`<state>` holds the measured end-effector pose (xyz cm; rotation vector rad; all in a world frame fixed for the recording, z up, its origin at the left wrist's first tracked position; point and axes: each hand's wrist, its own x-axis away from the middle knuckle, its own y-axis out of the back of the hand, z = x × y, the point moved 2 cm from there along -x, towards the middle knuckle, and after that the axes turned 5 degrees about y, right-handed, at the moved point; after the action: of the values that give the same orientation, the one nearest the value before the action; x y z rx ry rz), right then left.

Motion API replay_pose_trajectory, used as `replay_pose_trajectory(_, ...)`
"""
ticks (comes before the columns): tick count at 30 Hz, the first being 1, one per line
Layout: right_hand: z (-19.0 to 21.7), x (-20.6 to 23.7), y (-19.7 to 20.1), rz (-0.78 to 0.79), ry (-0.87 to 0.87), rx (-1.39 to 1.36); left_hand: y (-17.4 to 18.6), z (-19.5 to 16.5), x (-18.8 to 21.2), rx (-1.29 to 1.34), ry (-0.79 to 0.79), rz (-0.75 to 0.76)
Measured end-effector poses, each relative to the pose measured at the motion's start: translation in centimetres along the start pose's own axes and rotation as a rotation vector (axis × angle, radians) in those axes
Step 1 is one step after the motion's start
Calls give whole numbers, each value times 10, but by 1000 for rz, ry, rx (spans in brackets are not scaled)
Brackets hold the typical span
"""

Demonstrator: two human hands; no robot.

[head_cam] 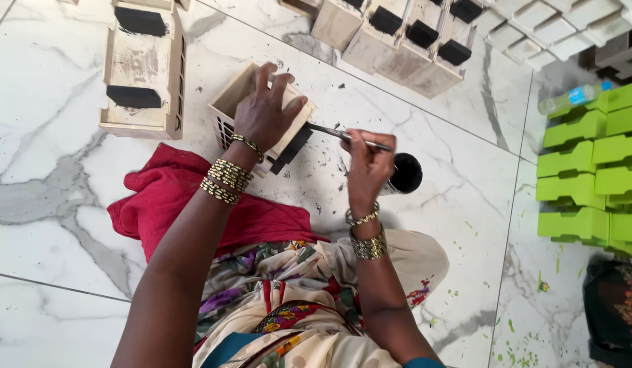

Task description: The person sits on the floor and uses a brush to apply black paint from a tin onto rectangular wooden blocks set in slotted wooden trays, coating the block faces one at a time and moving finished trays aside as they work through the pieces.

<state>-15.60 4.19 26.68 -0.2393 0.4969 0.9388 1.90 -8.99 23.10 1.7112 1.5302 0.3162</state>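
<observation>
Wooden box (pixel 261 112), pale and unpainted, gripped from above by left hand (pixel 267 112): fingers (pixel 283 85) curled over its top edge, palm pressed on the side panel. Tilted on the marble floor (pixel 57 184), open end pointing away from the wearer, slotted grille showing just below the wrist. Black-painted block (pixel 292 148) on the box's lower edge, right under the heel of that hand.

Thin paintbrush (pixel 340 134) pinched in right hand (pixel 369 160), fingers closed tight round the handle, bristle end touching the box near the black part. Small round pot of black paint (pixel 406 172) just beyond the knuckles, touching or nearly touching the hand. Gold bangles on both wrists.

Red cloth (pixel 166 197) spread under the left forearm. Black flecks scattered on the floor between the two hands.

Farther out past the left hand: another wooden box (pixel 144 68) lying flat, with two black blocks. Beyond both hands, a row of similar boxes (pixel 398 41) with black tops. Well off to the right of the right hand: stack of bright green painted pieces (pixel 589 170) and a clear plastic bottle (pixel 572 97) lying on its side.
</observation>
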Motion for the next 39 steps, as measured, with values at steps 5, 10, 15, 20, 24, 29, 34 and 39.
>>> replay_pose_trajectory(5, -8, 0, -15, 94, -23, 226, 1, -3, 0, -7, 50, 42)
replay_pose_trajectory(10, 1, -5, 8, 4, 1, 77, 3, -3, -4, 13, 50, 48)
replay_pose_trajectory(15, -2, -3, -6, 14, -20, -7, 1, -4, -2, -17, 60, 61)
replay_pose_trajectory(20, 3, -4, -8, 85, -36, 165, 2, -4, -1, 6, 64, 57)
replay_pose_trajectory(24, 12, -4, 6, 48, 17, 70, -1, -1, -2, 22, 59, 62)
replay_pose_trajectory(29, 9, -2, -16, 125, 26, 120, -3, -1, 0, -10, 35, 30)
replay_pose_trajectory(34, 26, -4, -3, 192, 29, 352, -1, -2, 0, 6, 51, 48)
replay_pose_trajectory(39, 29, -1, 5, 138, 20, 214, -2, -1, -2, -26, 14, 11)
